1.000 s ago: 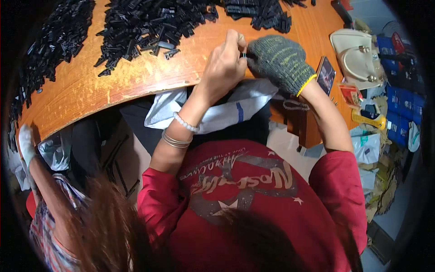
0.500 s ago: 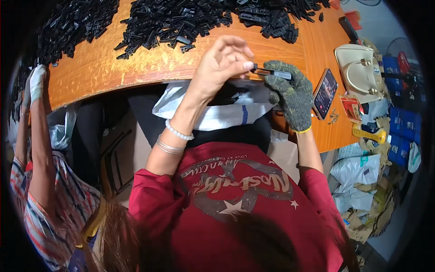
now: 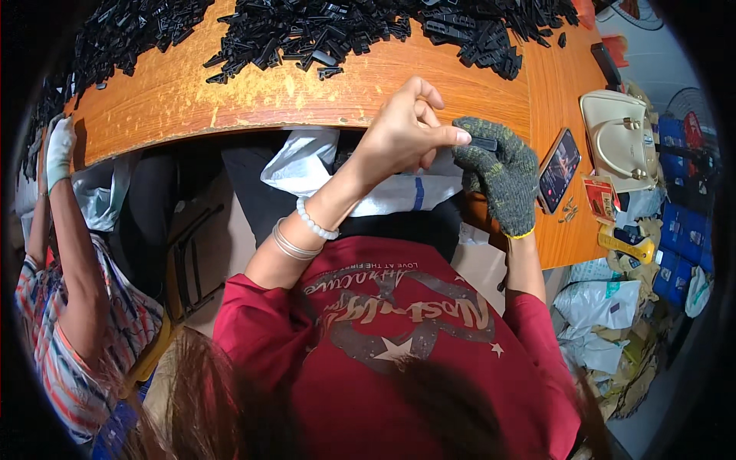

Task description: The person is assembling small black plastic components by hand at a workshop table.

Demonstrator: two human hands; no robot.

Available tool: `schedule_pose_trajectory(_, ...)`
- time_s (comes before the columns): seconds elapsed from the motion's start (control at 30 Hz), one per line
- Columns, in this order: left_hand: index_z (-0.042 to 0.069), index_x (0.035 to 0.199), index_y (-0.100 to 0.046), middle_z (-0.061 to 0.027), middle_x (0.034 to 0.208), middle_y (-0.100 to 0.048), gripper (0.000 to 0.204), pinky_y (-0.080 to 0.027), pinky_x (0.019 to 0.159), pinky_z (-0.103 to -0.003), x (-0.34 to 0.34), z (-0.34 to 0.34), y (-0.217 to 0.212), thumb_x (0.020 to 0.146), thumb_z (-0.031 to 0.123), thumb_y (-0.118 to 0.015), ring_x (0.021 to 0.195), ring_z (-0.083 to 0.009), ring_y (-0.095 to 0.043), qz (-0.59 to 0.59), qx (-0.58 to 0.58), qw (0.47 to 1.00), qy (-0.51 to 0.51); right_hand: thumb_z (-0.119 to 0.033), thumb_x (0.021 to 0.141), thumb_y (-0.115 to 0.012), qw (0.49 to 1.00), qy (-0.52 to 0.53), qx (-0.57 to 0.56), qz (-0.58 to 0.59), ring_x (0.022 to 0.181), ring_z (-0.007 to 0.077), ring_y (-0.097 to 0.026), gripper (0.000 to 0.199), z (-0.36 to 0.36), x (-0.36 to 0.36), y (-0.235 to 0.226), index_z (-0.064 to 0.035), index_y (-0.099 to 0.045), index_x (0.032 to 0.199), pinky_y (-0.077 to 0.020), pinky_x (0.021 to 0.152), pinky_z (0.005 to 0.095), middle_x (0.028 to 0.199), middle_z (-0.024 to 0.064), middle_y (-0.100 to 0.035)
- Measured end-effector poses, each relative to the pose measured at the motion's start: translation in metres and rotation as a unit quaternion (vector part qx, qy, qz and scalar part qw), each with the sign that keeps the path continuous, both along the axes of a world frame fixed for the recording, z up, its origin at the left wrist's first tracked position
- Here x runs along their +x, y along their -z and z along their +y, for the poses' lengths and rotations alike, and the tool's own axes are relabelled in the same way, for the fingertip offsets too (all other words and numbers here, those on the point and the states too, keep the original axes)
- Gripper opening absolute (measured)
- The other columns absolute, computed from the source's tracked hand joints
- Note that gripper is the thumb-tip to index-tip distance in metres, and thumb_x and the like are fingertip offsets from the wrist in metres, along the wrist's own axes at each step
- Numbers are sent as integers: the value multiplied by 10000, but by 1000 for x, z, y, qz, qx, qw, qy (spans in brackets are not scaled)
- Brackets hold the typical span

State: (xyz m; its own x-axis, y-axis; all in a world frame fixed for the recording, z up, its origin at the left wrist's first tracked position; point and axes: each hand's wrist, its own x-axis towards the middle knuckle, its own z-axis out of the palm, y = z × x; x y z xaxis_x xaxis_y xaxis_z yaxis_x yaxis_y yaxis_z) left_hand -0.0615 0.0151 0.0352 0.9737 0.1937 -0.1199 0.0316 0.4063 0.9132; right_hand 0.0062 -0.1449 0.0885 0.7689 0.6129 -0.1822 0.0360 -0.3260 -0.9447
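My bare left hand [image 3: 406, 134], with bracelets at the wrist, reaches to the right above the table's front edge. Its thumb tip meets the left end of a small, long black plastic part [image 3: 484, 143]; the other fingers curl behind. My right hand [image 3: 504, 172] wears a dark grey knitted glove and is closed around that same part, whose top face shows between the gloved fingers. A white woven sack [image 3: 307, 165] with a blue stripe lies open beneath my hands, over my lap.
Heaps of black plastic parts [image 3: 307, 34] cover the far side of the wooden table [image 3: 307, 103]. To the right lie a phone [image 3: 558, 170], small brass-coloured pieces [image 3: 568, 209], a red packet [image 3: 602, 198] and a cream handbag [image 3: 613, 138]. A co-worker's gloved hand [image 3: 60, 149] is at far left.
My left hand has moved right, closing on the gloved hand. The gap between them, where thin dark pieces showed, has shrunk. The whole view has shifted slightly.
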Motion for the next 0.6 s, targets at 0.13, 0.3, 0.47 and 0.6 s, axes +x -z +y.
schedule_pose_trajectory(0.13,-61,1003,-497,-104,651,-576,499,-453,537,-314,20,7,11,748,230,-812,600,-166,-593,-44,271,956,-103,-27,808,-643,985,-61,-143,81,693,72,-612,292,6,5,-8,-11,-660,1099,-501,583,226,886,63,-689)
schedule_pose_trajectory(0.3,-31,1006,-579,-195,892,-609,300,-512,672,-411,86,39,12,802,150,-706,739,-334,-624,-95,592,751,-275,-81,840,-684,989,-114,-90,34,713,106,-635,264,1,-3,12,-9,-666,1093,-505,556,239,959,64,-696)
schedule_pose_trajectory(0.47,-34,898,-552,-216,918,-564,164,-503,635,-478,103,47,19,811,91,-613,747,-407,-615,-35,664,718,-205,-125,891,-615,990,-57,-59,114,728,111,-639,224,-1,2,8,-9,-668,1075,-498,573,230,919,74,-697)
schedule_pose_trajectory(0.6,-2,880,-506,-185,885,-511,152,-474,561,-459,76,25,22,823,97,-607,668,-380,-589,-97,632,725,-257,-177,930,-580,993,41,1,109,854,127,-668,282,4,13,16,-25,-636,1161,-504,621,219,987,107,-680)
